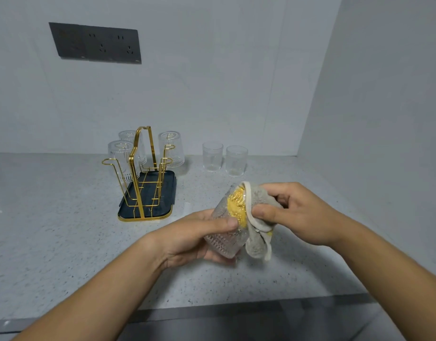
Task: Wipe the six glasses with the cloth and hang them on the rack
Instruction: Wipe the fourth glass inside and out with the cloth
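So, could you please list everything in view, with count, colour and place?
hung glasses: three, clear, upside down on the rack
standing glasses: two, clear, upright on the counter, right of the rack
held glass: one, clear, ribbed, in the left hand
cloth: one, grey and yellow, partly inside the held glass
rack: one, gold wire, on the tray
tray: one, dark, on the counter
counter: one, grey speckled
socket panel: one, dark, on the wall
left hand: grips the held glass
right hand: holds the cloth
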